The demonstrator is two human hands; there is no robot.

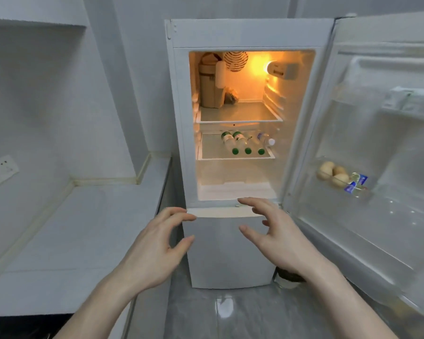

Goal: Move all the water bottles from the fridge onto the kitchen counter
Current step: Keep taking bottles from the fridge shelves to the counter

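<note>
The white fridge stands open with its inside lit. On its lower glass shelf lie several water bottles on their sides: three with green caps toward me and one with a white cap at the right. My left hand and my right hand hover in front of the closed lower door, below the shelf. Both hold nothing, with fingers spread and relaxed. The pale kitchen counter runs along the left of the fridge.
The fridge door is swung open to the right; its rack holds eggs and blue-labelled packets. A brown bag stands on the upper shelf. A wall socket sits above the counter. The floor is grey tile.
</note>
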